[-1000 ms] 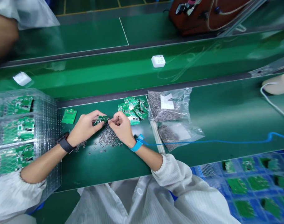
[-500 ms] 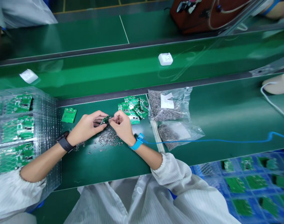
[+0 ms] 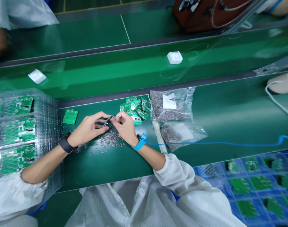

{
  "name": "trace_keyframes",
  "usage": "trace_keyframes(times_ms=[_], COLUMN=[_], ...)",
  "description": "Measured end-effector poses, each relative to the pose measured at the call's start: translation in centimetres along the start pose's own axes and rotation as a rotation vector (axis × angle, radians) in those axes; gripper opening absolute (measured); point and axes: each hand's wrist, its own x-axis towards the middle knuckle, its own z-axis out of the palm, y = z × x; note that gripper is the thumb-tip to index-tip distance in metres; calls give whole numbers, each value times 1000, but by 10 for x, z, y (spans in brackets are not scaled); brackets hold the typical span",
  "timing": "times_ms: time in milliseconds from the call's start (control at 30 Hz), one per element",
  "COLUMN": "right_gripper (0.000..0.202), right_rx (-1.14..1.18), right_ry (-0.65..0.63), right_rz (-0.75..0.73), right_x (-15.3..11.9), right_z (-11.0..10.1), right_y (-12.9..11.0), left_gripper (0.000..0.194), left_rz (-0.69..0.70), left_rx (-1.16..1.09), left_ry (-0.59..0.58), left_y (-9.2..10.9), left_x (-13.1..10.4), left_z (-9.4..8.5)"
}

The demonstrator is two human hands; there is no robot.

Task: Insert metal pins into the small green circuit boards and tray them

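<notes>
Green worktop (image 3: 106,170) stretched below. The left hand (image 3: 88,127) held a circuit board (image 3: 107,120) nearly edge-on between thumb and fingers; the right hand (image 3: 126,127) pinched narrowly at its end, on what I couldn't tell. Probably light, stiff and fragile, the board suited edge-holding. Under it lay small metal parts (image 3: 112,140).
</notes>
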Motion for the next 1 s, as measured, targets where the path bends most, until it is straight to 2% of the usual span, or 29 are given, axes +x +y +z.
trace_keyframes(times_ms=[200,267,333,433,633,700,800,900,1000], right_gripper=[16,22,20,16,18,16,11,9,8], right_rx=[31,47,81,103,50,-63,-302,-462,-551], right_ry=[-8,-56,-133,-182,-94,-51,2,68,97], right_rz=[-35,0,34,52,30,-19,-109,-113,-35], right_x=[2,2,2,1,5,12,26,40,49], right_z=[0,0,0,2,-3,-11,-34,-66,-94], right_y=[-1,-1,0,1,-3,-8,-21,-35,-40], left_gripper=[37,35,35,39,48,48,52,55,57], left_rz=[-12,-3,13,13,-48,-72,-249,-426,-474], left_rx=[-97,-128,-114,33,342,640,1087,1191,1161], left_ry=[113,144,152,130,104,128,116,53,46], left_y=[0,0,-1,-4,-12,-16,-25,-30,-33], left_x=[6,8,9,9,8,8,5,3,4], left_z=[0,-2,-6,-11,-24,-33,-47,-56,-59])
